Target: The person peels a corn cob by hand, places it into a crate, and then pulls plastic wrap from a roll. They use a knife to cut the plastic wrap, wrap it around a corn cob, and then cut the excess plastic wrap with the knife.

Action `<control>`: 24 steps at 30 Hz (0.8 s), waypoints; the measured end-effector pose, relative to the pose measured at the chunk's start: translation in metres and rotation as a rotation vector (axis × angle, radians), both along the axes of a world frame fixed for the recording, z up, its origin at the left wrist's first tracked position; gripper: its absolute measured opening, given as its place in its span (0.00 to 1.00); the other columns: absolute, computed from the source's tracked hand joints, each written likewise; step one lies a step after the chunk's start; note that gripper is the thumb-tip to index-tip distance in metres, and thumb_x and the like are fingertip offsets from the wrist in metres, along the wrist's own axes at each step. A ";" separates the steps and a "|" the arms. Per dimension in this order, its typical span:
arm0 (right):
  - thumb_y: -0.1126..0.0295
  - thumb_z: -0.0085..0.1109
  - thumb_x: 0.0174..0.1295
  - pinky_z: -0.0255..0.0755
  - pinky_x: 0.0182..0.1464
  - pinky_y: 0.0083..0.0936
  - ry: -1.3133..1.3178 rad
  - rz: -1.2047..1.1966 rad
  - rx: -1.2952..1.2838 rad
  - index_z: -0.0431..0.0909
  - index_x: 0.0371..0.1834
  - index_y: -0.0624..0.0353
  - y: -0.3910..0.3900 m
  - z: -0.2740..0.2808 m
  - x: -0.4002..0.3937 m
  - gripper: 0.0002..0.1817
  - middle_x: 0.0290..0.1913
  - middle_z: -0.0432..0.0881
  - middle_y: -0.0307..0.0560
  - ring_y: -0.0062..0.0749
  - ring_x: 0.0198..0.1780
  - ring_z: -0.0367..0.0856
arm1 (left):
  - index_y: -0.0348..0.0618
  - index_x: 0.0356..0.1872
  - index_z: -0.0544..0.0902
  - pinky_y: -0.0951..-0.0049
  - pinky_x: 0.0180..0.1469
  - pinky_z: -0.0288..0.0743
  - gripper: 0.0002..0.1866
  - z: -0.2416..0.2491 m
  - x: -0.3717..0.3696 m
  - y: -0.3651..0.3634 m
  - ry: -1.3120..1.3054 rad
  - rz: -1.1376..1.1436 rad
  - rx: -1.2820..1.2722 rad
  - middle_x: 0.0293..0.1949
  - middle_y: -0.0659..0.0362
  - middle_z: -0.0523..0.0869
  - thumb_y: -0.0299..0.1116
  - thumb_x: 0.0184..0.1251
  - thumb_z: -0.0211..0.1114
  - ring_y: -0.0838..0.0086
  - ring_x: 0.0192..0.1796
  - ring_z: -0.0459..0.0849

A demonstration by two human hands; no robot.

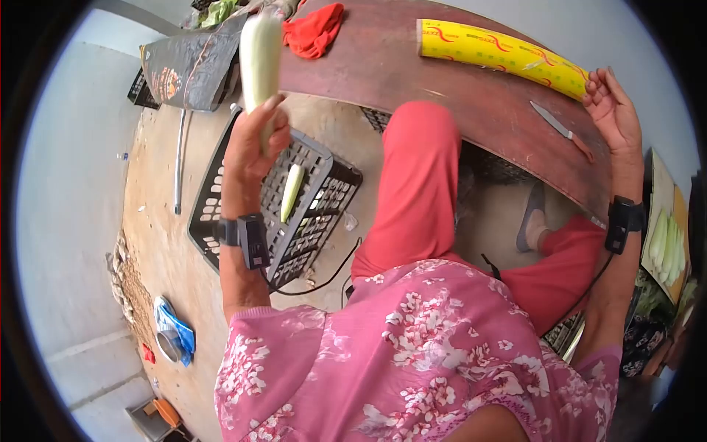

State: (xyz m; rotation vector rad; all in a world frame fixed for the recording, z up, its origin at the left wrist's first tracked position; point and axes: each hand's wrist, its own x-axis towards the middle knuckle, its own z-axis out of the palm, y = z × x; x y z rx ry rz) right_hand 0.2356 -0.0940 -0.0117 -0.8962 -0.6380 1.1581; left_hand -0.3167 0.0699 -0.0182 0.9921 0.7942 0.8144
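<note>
A long pale green vegetable, zucchini-like and slightly blurred, stands upright in my left hand, with the fingers wrapped round its lower end. Below that hand is a black plastic crate, and a smaller pale green vegetable lies inside it. My right hand is at the right end of a yellow printed roll of wrapping film; its fingers are loosely bent and apart, close to the roll or touching it. A knife with a reddish-brown handle lies on the table near my right hand.
The dark red table runs across the front, with a red cloth on it. A grey plastic bag and a metal pole are at the left. Several pale vegetables lie in a box at the right.
</note>
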 end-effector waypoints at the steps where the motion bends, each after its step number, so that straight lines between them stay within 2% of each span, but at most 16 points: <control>1: 0.66 0.57 0.72 0.78 0.44 0.25 -0.003 -0.001 -0.016 0.77 0.48 0.62 0.001 -0.002 0.002 0.11 0.44 0.83 0.45 0.27 0.43 0.83 | 0.42 0.48 0.76 0.82 0.19 0.57 0.16 -0.017 -0.029 0.002 0.033 0.042 -0.030 0.23 0.64 0.74 0.41 0.68 0.65 0.82 0.18 0.68; 3: 0.66 0.57 0.71 0.78 0.44 0.25 -0.012 -0.002 -0.051 0.77 0.48 0.62 0.005 -0.008 0.003 0.11 0.43 0.83 0.45 0.27 0.43 0.82 | 0.42 0.37 0.75 0.82 0.17 0.59 0.15 -0.061 -0.084 0.003 0.127 0.187 -0.105 0.24 0.63 0.76 0.42 0.67 0.67 0.81 0.17 0.70; 5: 0.66 0.57 0.71 0.78 0.43 0.25 -0.029 -0.007 -0.104 0.77 0.48 0.62 0.012 -0.018 0.006 0.10 0.43 0.84 0.44 0.27 0.42 0.82 | 0.41 0.36 0.75 0.82 0.16 0.61 0.15 -0.096 -0.121 -0.008 0.172 0.348 -0.268 0.24 0.62 0.77 0.40 0.65 0.69 0.81 0.17 0.71; 10: 0.67 0.56 0.71 0.78 0.42 0.24 -0.063 -0.022 -0.249 0.77 0.48 0.61 0.018 -0.032 -0.006 0.09 0.42 0.84 0.43 0.26 0.41 0.82 | 0.39 0.38 0.74 0.83 0.16 0.65 0.19 -0.178 -0.187 -0.022 0.370 0.189 -0.539 0.25 0.62 0.76 0.40 0.61 0.74 0.82 0.18 0.72; 15: 0.67 0.57 0.70 0.78 0.41 0.22 -0.098 -0.053 -0.363 0.78 0.48 0.59 0.011 -0.043 -0.001 0.09 0.42 0.84 0.43 0.26 0.40 0.83 | 0.40 0.36 0.77 0.83 0.18 0.66 0.15 -0.223 -0.186 -0.010 0.534 -0.024 -0.738 0.24 0.63 0.77 0.38 0.61 0.74 0.83 0.19 0.74; 16: 0.67 0.58 0.70 0.79 0.41 0.22 -0.093 -0.064 -0.380 0.78 0.48 0.58 0.007 -0.043 0.001 0.09 0.43 0.84 0.43 0.26 0.41 0.83 | 0.42 0.38 0.75 0.83 0.18 0.65 0.16 -0.233 -0.186 -0.009 0.537 -0.088 -0.697 0.23 0.65 0.74 0.39 0.63 0.72 0.84 0.19 0.72; 19: 0.67 0.59 0.70 0.79 0.42 0.22 -0.079 -0.111 -0.424 0.78 0.48 0.58 -0.009 -0.047 0.006 0.09 0.43 0.84 0.42 0.26 0.41 0.83 | 0.44 0.38 0.75 0.83 0.19 0.66 0.14 -0.256 -0.181 0.002 0.588 -0.219 -0.669 0.25 0.66 0.76 0.38 0.63 0.72 0.84 0.20 0.73; 24: 0.68 0.59 0.70 0.79 0.42 0.24 -0.036 -0.222 -0.527 0.79 0.48 0.58 -0.052 -0.058 0.035 0.09 0.44 0.84 0.41 0.26 0.42 0.83 | 0.42 0.41 0.77 0.82 0.18 0.69 0.16 -0.278 -0.160 0.000 0.607 -0.278 -0.644 0.25 0.67 0.77 0.33 0.60 0.75 0.83 0.20 0.75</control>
